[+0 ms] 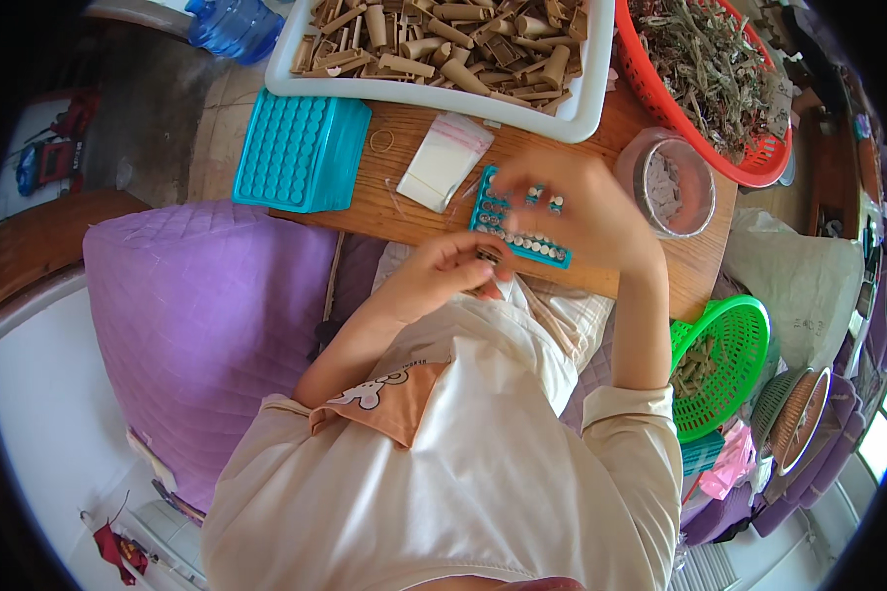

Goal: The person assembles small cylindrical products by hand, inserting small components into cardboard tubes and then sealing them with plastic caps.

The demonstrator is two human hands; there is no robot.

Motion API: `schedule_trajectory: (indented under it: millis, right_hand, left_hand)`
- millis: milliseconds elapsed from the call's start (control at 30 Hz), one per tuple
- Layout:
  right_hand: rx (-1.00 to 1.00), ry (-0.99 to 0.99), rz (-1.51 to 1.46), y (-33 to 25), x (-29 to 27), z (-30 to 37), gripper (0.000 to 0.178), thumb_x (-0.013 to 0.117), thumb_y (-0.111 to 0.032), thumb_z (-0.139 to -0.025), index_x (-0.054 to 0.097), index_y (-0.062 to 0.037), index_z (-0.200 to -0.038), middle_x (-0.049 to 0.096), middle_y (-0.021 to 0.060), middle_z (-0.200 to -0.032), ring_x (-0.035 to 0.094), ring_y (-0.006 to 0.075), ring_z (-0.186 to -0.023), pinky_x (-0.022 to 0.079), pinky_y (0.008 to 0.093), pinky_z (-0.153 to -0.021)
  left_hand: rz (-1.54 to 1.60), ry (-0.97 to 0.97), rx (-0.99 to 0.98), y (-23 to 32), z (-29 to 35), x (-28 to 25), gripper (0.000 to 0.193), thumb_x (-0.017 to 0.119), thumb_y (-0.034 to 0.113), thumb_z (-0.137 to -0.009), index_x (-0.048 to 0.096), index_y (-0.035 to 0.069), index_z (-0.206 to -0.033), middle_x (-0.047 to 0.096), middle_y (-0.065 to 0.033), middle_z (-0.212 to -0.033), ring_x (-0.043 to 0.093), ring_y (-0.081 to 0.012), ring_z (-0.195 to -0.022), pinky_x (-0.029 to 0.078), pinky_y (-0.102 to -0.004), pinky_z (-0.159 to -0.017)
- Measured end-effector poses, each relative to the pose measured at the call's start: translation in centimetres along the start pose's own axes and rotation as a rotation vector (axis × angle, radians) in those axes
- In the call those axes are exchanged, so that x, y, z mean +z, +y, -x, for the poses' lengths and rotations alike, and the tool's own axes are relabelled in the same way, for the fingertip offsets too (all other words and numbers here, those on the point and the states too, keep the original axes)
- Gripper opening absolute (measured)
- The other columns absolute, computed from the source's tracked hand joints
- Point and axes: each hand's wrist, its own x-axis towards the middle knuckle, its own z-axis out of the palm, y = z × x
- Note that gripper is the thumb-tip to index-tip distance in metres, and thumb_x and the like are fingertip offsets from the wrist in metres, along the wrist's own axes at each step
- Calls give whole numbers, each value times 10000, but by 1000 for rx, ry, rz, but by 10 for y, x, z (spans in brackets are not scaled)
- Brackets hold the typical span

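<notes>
My left hand (442, 268) is closed in front of my lap, at the table's near edge. Between its thumb and fingers sits a small dark piece, mostly hidden by the fingertips. Over the small teal tray (565, 258) hovers my right hand (581, 202), its fingers smeared by motion, so their grip does not show. Rows of small round, silvery-white pieces (534, 243) stand in that tray, and some of its slots show no piece. The right hand covers part of the tray.
A white tub (443, 94) of brown plastic pieces stands at the back. Left of centre are stacked teal trays (296, 148) and a packet of clear bags (442, 163). To the right are a clear jar (702, 192), a red basket (774, 163) and a green basket (749, 369).
</notes>
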Motion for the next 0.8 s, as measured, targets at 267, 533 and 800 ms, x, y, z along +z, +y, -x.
schedule_trajectory:
  millis: [267, 533, 800]
  right_hand:
    - [-31, 588, 534, 23, -4, -122, 206, 580, -173, -739, 571, -48, -902, 607, 135, -768, 586, 304, -709, 465, 376, -623]
    - [55, 568, 559, 39, -4, -144, 206, 544, -151, -745, 565, -60, -929, 608, 147, -812, 580, 319, -755, 458, 382, -670]
    - [85, 609, -117, 13, -11, -44, 309, 557, 9, -713, 528, -22, -1018, 597, 76, -806, 579, 136, -750, 449, 245, -667]
  left_hand:
    - [92, 157, 77, 2, -2, 0, 220, 437, 74, -830, 484, 16, -1037, 562, -76, -860, 564, -149, -753, 471, -285, -711]
    - [79, 129, 154, 10, -8, 16, 286, 451, 123, -872, 408, 33, -1140, 541, -114, -1036, 570, -152, -849, 482, -294, -773]
    - [255, 233, 264, 12, -10, 16, 390, 452, 186, -871, 371, 11, -1211, 520, -128, -1090, 559, -231, -949, 471, -322, -799]
